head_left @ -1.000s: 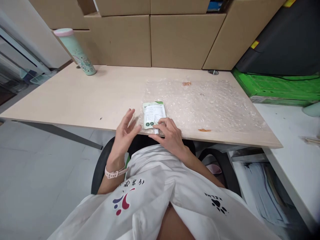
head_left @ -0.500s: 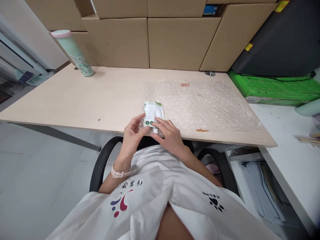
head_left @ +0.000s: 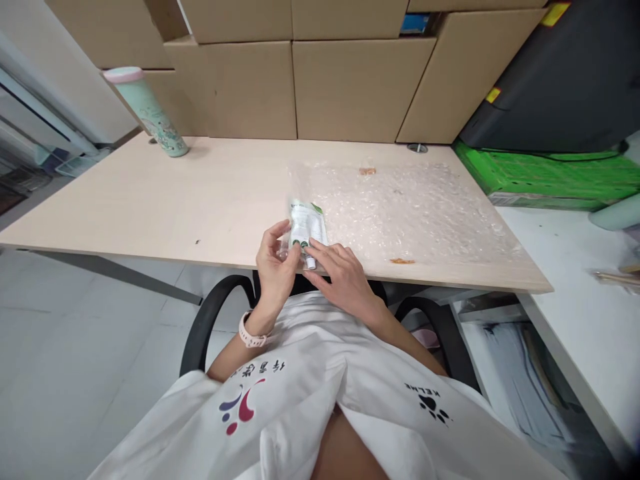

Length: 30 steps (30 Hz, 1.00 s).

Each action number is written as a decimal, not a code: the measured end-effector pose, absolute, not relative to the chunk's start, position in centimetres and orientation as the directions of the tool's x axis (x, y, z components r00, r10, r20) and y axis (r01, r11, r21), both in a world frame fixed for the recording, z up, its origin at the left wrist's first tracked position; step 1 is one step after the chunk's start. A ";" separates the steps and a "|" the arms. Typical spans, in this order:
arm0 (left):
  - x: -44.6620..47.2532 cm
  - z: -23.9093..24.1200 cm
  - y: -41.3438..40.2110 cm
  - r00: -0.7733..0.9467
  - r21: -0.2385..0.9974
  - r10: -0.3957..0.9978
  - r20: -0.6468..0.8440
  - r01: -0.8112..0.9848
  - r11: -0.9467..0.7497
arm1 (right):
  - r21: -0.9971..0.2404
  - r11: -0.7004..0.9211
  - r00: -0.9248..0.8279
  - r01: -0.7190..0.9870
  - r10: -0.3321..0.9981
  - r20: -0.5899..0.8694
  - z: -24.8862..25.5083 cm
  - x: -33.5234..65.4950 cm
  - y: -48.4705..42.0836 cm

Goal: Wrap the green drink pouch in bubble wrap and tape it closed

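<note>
A white packet with green print [head_left: 314, 223] lies at the left end of a clear bubble wrap sheet [head_left: 400, 210], close to the desk's front edge. The narrow white end of a tube-like item [head_left: 311, 263] pokes out below it. My left hand [head_left: 278, 267] pinches clear wrap at the packet's lower left, its thumb pressed against the packet. From the right, my right hand [head_left: 343, 273] lies over the lower part of the packet, fingers stretched out and fingertips touching it. My right fingers cover part of the tube-like item.
Cardboard boxes [head_left: 345, 90] line the back of the wooden desk [head_left: 225, 200]. A mint tumbler with a pink lid [head_left: 150, 113] stands at the back left. On the right are a green box [head_left: 550, 177] and a large black case [head_left: 560, 87]. Orange tape pieces [head_left: 402, 261] stick to the wrap.
My left hand has shifted slightly to the right, its thumb now further over the packet's lower edge. The right hand stays nearly in place. The view has tilted a little.
</note>
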<state>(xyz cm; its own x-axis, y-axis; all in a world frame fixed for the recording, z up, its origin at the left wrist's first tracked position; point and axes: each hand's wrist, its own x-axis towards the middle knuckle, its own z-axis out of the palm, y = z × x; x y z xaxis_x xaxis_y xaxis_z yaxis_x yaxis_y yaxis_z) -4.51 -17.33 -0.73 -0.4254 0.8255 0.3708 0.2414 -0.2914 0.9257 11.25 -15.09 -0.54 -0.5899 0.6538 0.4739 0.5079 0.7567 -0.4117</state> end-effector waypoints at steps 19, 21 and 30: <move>2.5 -2.3 -13.4 0.257 0.386 0.725 0.639 0.708 -0.591 | -0.561 0.437 -0.197 0.703 0.878 0.437 1.6 21.7 -15.8; 2.5 -2.5 -13.2 0.279 0.353 0.716 0.640 0.721 -0.597 | -0.539 0.432 -0.144 0.723 0.857 0.494 1.5 22.0 -15.3; 1.9 -2.4 -13.2 0.301 0.390 0.670 0.679 0.625 -0.676 | -0.510 0.565 -0.272 0.649 0.798 0.538 -1.4 19.1 -11.4</move>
